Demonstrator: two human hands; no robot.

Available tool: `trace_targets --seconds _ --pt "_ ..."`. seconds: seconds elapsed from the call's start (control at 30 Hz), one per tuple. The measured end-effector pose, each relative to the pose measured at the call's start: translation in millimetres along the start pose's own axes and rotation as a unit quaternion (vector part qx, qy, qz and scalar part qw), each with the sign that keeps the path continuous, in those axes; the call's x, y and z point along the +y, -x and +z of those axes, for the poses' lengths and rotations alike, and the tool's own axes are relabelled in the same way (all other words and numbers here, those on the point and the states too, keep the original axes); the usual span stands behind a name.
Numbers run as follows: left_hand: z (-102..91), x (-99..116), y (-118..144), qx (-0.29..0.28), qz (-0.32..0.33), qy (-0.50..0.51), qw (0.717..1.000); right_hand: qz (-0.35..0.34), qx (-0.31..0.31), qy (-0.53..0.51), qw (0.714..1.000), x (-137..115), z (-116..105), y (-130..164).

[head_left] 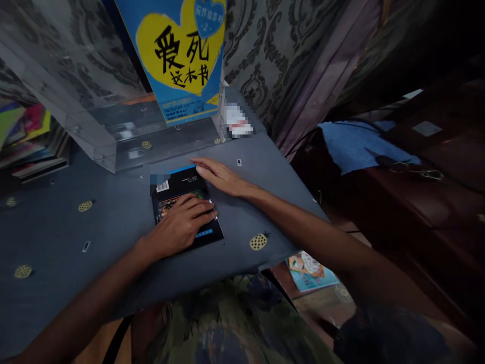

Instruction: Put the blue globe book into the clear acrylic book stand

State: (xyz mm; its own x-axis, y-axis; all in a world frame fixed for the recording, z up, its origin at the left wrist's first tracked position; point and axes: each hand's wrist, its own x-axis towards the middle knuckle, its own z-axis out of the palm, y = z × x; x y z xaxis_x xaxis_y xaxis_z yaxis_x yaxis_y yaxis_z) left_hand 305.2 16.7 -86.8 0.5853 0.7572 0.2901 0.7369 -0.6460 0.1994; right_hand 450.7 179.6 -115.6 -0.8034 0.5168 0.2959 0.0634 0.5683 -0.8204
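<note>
A dark book (178, 189) with a barcode label and a blue spine edge lies flat on the grey tablecloth (113, 222). My left hand (182, 225) rests palm down on the book's lower half, fingers spread. Flat at the book's upper right corner lies my right hand (220, 177), its fingertips touching the top edge. Just behind the book, a blue book with a yellow heart on its cover (182, 55) stands upright in a clear acrylic stand (113, 131).
The tablecloth carries small yellow pineapple prints (258, 241). Colourful books (26, 141) are stacked at the far left. The table edge runs diagonally on the right; beyond it are a dark wooden cabinet with a blue cloth (359, 144) and a booklet on the floor (310, 270).
</note>
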Motion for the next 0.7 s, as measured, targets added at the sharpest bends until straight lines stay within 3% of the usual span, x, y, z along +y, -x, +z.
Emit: trace_targets --seconds 0.33,0.7 --pt "-0.7 30 11 -0.041 0.030 0.037 0.998 -0.008 -0.004 0.036 0.999 0 0 1" --pt "3.3 43 21 -0.058 0.009 -0.004 0.998 -0.012 -0.044 0.121 0.992 -2 6 8"
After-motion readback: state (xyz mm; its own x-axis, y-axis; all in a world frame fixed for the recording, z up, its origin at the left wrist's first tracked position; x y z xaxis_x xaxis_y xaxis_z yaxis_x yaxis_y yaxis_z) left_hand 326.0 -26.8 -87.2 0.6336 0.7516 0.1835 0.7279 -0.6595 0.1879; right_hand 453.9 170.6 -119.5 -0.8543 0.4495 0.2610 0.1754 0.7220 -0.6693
